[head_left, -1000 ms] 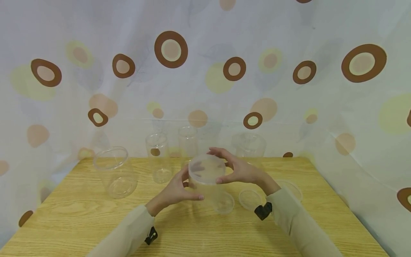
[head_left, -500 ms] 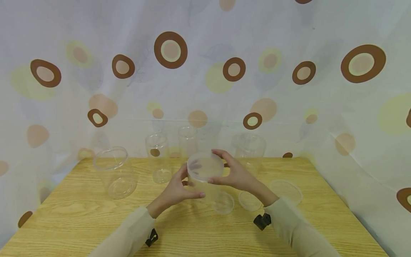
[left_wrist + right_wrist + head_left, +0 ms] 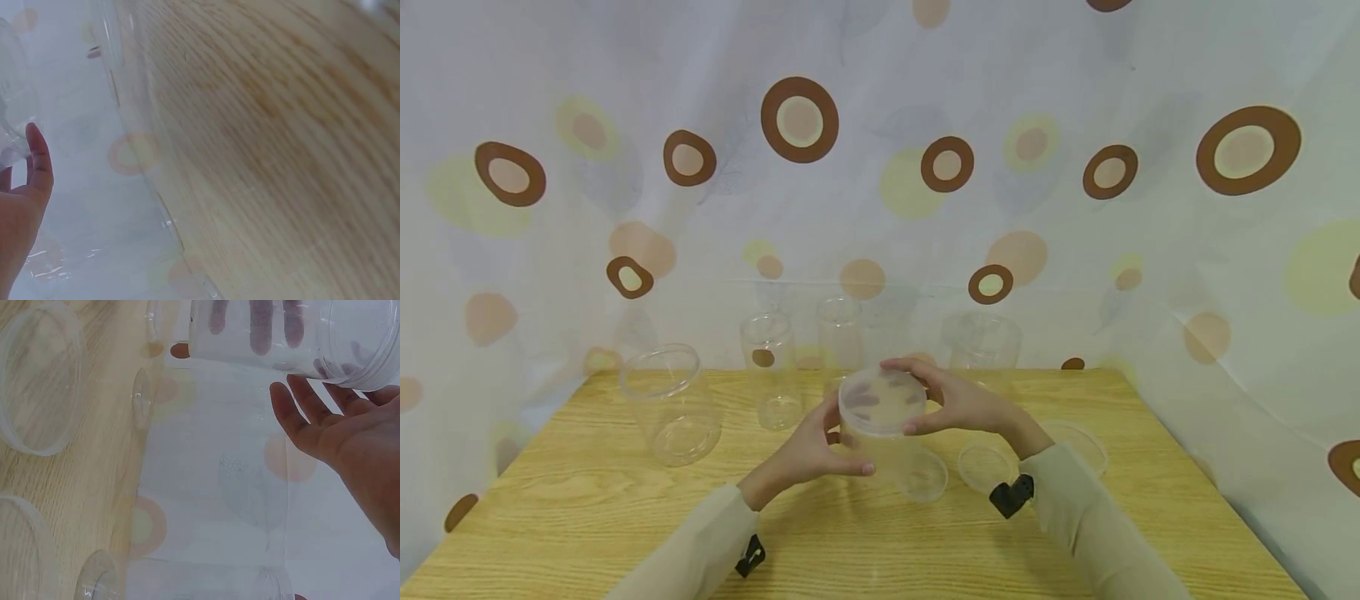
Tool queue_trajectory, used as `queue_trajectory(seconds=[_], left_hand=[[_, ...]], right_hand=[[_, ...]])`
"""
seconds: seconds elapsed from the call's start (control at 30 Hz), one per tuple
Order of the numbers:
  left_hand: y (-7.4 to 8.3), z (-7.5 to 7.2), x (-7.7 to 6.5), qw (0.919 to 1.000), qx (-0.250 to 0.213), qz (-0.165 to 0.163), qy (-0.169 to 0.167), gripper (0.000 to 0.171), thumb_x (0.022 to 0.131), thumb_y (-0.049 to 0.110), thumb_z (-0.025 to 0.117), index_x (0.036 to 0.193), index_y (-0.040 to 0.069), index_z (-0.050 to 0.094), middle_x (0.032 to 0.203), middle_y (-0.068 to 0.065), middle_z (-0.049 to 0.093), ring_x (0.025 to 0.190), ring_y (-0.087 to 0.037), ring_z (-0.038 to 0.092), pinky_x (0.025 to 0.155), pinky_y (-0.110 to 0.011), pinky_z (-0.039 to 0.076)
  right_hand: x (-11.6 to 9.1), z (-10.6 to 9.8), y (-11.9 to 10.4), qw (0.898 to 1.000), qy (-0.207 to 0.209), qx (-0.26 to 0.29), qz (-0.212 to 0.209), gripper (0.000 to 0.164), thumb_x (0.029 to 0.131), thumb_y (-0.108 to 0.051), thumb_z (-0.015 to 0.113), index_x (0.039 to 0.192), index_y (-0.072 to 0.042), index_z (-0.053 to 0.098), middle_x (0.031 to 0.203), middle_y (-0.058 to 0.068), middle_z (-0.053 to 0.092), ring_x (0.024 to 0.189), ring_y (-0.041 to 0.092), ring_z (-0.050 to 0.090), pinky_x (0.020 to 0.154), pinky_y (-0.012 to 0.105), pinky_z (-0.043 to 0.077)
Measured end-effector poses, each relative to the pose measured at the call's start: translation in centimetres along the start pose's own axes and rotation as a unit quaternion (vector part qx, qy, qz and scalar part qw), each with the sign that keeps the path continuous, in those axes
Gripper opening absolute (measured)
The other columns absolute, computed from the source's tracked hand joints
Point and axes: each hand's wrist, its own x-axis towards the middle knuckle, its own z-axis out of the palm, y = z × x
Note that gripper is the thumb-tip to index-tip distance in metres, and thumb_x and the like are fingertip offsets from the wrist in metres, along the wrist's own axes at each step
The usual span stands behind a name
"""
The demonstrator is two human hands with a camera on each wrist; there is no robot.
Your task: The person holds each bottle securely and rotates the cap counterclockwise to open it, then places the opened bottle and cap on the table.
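In the middle of the head view, a clear plastic jar (image 3: 880, 454) is held up over the table with a frosted round lid (image 3: 882, 404) on its top. My left hand (image 3: 805, 450) grips the jar's body from the left, thumb in front and fingers behind. The right hand (image 3: 961, 404) grips the lid's edge from the right, thumb at the near side and fingers over the far side. The right wrist view shows the jar's clear wall (image 3: 237, 337) with left fingers seen through it. In the left wrist view only part of the left hand (image 3: 25, 200) appears, at the left edge.
A wide open jar (image 3: 670, 417) stands on the wooden table (image 3: 587, 517) at the left. Two tall narrow jars (image 3: 772, 367) stand behind the hands, and a wide jar (image 3: 985, 346) at the back right. Several loose lids (image 3: 985, 468) lie to the right.
My right thumb has moved left along the lid's edge and then back right. Lid and jar top rose slightly, then came down again. The left hand keeps its grip.
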Motion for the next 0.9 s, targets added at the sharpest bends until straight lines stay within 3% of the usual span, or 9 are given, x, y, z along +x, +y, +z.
queue_trajectory(seconds=[0.1, 0.2, 0.43, 0.63, 0.77, 0.9], left_hand=[[0.1, 0.0, 0.0, 1.0000, 0.002, -0.001, -0.003, 0.095, 0.070, 0.013, 0.079, 0.144, 0.009, 0.021, 0.139, -0.021, 0.035, 0.121, -0.041, 0.040, 0.081, -0.050, 0.046], [0.2, 0.1, -0.1, 0.9999, 0.013, -0.005, 0.010, 0.094, 0.069, 0.010, 0.079, 0.144, 0.012, 0.023, 0.139, -0.017, 0.037, 0.120, -0.037, 0.042, 0.081, -0.048, 0.046], [0.3, 0.6, -0.2, 0.9970, 0.040, -0.019, 0.064, 0.094, 0.068, 0.007, 0.079, 0.143, 0.020, 0.024, 0.138, -0.005, 0.038, 0.115, -0.023, 0.044, 0.084, -0.039, 0.045], [0.0, 0.6, -0.1, 0.9959, 0.038, -0.004, 0.082, 0.093, 0.069, 0.007, 0.078, 0.143, 0.014, 0.023, 0.138, -0.013, 0.037, 0.117, -0.034, 0.041, 0.085, -0.052, 0.043], [-0.1, 0.5, -0.1, 0.9963, 0.034, 0.001, 0.079, 0.091, 0.070, 0.007, 0.078, 0.143, 0.011, 0.023, 0.139, -0.018, 0.035, 0.120, -0.042, 0.038, 0.085, -0.059, 0.041], [0.0, 0.4, -0.1, 0.9972, 0.030, 0.002, 0.068, 0.093, 0.070, 0.006, 0.077, 0.144, 0.012, 0.020, 0.140, -0.018, 0.034, 0.119, -0.041, 0.039, 0.085, -0.057, 0.042]], right_hand=[[0.0, -0.2, 0.0, 1.000, -0.018, 0.012, -0.004, 0.078, 0.081, -0.018, 0.070, 0.144, -0.010, 0.024, 0.140, 0.011, 0.023, 0.122, 0.034, 0.038, 0.099, 0.051, 0.036], [-0.1, -0.2, 0.0, 1.000, -0.009, 0.002, -0.004, 0.078, 0.081, -0.018, 0.070, 0.144, -0.016, 0.024, 0.141, 0.009, 0.023, 0.122, 0.031, 0.038, 0.099, 0.049, 0.036], [-0.2, 0.9, -0.3, 0.995, 0.084, -0.046, 0.006, 0.082, 0.078, -0.024, 0.073, 0.143, -0.022, 0.023, 0.147, 0.005, 0.026, 0.132, 0.025, 0.028, 0.102, 0.052, 0.032], [-0.1, 2.2, -0.9, 0.985, 0.157, -0.076, 0.020, 0.083, 0.075, -0.030, 0.075, 0.141, -0.017, 0.027, 0.144, 0.010, 0.032, 0.128, 0.027, 0.034, 0.099, 0.051, 0.034], [0.0, 2.5, -0.9, 0.983, 0.164, -0.078, 0.026, 0.081, 0.076, -0.029, 0.074, 0.141, -0.014, 0.028, 0.144, 0.012, 0.033, 0.124, 0.029, 0.039, 0.098, 0.052, 0.035], [0.1, 2.3, -0.7, 0.985, 0.155, -0.075, 0.028, 0.078, 0.077, -0.029, 0.074, 0.140, -0.012, 0.031, 0.142, 0.011, 0.035, 0.122, 0.029, 0.041, 0.099, 0.050, 0.036]])
